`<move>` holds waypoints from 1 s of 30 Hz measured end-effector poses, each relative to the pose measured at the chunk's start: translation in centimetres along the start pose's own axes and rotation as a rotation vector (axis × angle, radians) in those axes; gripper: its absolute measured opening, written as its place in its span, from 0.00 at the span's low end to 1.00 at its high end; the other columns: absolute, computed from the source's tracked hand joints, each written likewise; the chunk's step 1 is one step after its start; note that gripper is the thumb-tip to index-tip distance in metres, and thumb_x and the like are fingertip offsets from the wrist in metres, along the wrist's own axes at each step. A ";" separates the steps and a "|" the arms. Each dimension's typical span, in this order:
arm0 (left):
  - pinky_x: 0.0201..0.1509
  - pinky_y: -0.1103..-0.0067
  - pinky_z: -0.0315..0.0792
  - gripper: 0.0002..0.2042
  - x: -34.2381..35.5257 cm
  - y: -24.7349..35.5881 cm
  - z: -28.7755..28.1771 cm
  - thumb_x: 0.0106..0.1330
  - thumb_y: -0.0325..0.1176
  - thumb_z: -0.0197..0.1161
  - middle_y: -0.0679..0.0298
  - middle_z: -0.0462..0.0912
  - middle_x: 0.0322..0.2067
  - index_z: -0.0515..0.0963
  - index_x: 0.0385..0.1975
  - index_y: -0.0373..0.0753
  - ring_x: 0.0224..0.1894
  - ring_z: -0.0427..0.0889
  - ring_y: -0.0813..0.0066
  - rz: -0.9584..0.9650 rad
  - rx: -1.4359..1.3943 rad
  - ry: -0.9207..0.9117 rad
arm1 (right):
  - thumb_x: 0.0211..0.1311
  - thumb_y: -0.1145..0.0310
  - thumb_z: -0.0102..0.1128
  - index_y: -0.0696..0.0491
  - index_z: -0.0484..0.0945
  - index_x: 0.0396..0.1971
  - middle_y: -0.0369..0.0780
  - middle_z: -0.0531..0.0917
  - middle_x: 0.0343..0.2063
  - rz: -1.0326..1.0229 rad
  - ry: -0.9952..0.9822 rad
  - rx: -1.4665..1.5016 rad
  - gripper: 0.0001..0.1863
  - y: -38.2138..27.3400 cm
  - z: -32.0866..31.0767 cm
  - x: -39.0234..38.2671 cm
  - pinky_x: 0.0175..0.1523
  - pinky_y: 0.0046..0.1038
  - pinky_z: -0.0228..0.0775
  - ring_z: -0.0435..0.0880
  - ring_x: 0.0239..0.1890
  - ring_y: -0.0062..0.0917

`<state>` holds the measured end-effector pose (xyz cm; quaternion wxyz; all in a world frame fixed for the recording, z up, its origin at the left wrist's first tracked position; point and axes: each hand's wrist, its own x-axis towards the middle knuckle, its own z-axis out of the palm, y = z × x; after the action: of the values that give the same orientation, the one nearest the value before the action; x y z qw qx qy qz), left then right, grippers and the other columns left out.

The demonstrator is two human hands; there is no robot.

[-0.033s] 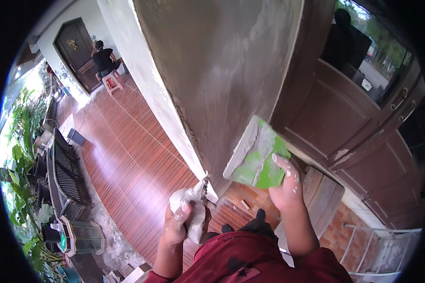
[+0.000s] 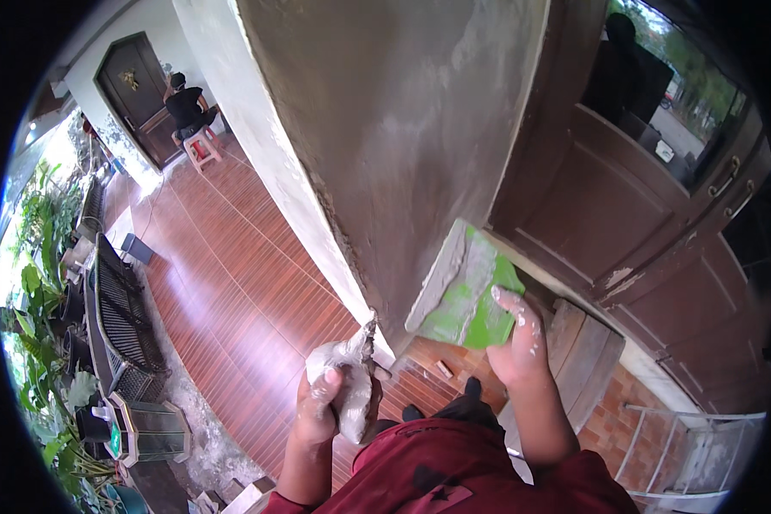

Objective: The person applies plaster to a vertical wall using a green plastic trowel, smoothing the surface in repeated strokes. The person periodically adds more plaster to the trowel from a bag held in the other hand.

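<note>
— What do the fingers show?
— The left hand (image 2: 321, 407) curls around a putty-smeared bundle (image 2: 353, 403); the right hand (image 2: 518, 347) grips a green board (image 2: 491, 321), thumb across its face, grey paste (image 2: 444, 270) streaking it.

— Where are the two?
— Side by side, well apart, before the foot of a grey plastered column (image 2: 403, 128). The bundle's tip points up near the column's lower corner; the board's upper edge overlaps the column in view, though contact cannot be told.

— Room to move?
— Reddish floor (image 2: 223, 265) stretches left to a black latticed seat (image 2: 128, 300); on the right stands a brown door (image 2: 582, 206).

— Containers?
— At lower left, a many-sided planter (image 2: 156, 435), contents unclear, near leafy plants (image 2: 34, 283). Farther back, a blue-grey bin (image 2: 137, 248), its inside unreadable, and a person in black (image 2: 182, 107), seated on a pink stool (image 2: 201, 147).
</note>
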<state>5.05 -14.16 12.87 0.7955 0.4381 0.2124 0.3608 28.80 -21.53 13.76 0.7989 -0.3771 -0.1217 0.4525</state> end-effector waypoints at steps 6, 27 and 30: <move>0.16 0.75 0.70 0.28 0.0 -0.2 0.8 0.63 0.54 0.54 0.48 0.80 0.28 0.70 0.45 0.29 0.16 0.75 0.68 -0.087 -0.142 -0.022 | 0.59 0.71 0.56 0.57 0.75 0.48 0.37 0.79 0.43 0.142 0.084 -0.045 0.16 1.4 -3.4 -2.4 0.54 0.29 0.70 0.79 0.47 0.24; 0.09 0.78 0.64 0.23 -0.8 0.4 0.9 0.66 0.49 0.57 0.57 0.75 0.16 0.71 0.39 0.28 0.10 0.71 0.73 -0.109 0.236 -0.099 | 0.60 0.69 0.56 0.59 0.75 0.49 0.36 0.81 0.41 0.345 -0.156 -0.033 0.18 3.1 -3.2 -4.6 0.51 0.25 0.70 0.80 0.43 0.19; 0.07 0.78 0.63 0.21 -1.0 0.3 0.6 0.65 0.45 0.61 0.56 0.74 0.16 0.71 0.39 0.27 0.09 0.70 0.74 -0.072 0.182 -0.094 | 0.59 0.70 0.56 0.60 0.74 0.49 0.36 0.81 0.41 0.347 -0.179 -0.001 0.18 3.1 -3.3 -4.4 0.51 0.25 0.70 0.80 0.42 0.19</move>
<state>4.68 -15.17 13.43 0.7740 0.5171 0.2223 0.2900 26.12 -25.81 10.00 0.6947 -0.3512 -0.1258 0.6150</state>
